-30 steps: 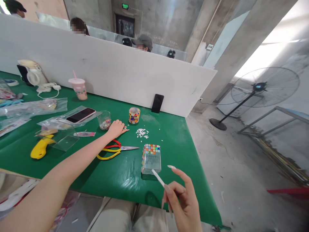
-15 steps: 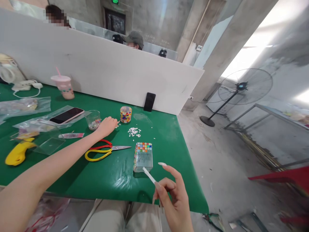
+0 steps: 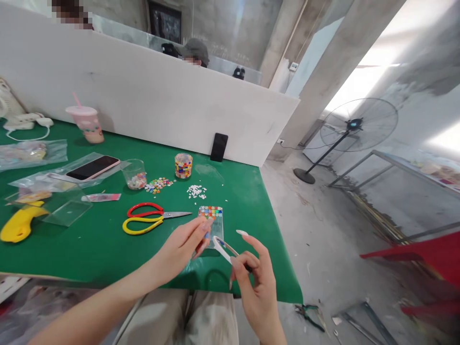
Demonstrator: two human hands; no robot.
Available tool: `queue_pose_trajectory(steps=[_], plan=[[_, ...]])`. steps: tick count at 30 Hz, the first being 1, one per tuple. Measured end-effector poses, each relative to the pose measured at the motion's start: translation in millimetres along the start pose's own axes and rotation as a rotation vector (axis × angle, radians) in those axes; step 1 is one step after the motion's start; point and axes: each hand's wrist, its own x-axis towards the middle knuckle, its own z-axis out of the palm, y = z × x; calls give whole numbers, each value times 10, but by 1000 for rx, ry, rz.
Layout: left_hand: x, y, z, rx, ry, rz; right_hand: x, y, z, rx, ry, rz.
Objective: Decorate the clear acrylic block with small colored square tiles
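My left hand [image 3: 192,237] is over the clear box, its fingertips pinched together; what lies between them is too small to make out. The clear plastic box [image 3: 217,225] has rows of colourful mosaic pieces on its far part and is partly hidden by that hand. My right hand [image 3: 257,278] grips a thin white tweezer-like tool [image 3: 223,250], its index finger raised. The tool's rounded end points at the box's near side. Left of the box lie scissors [image 3: 161,216] with one red and one yellow handle.
Loose coloured pieces [image 3: 158,185] lie beside a clear cup [image 3: 135,177] of more pieces. White bits [image 3: 197,191] and a mosaic-covered jar [image 3: 183,166] are further back. A phone [image 3: 219,147] leans on the white partition [image 3: 161,96]. A yellow tool [image 3: 21,223] lies left.
My left hand has come back from the coloured pieces to the box. The white tool has turned in my right hand and now shows as a narrow loop. The view has shifted slightly.
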Motion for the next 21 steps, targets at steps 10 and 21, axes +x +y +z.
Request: queue_pose_trajectory(steps=[10,21], plan=[[-88,-285,-97,-404,-226,-367,-67,42,-150,-63,-18,27],[-155,-592,152,-494,-172,-520,-74,93,-155,-105,-58,99]])
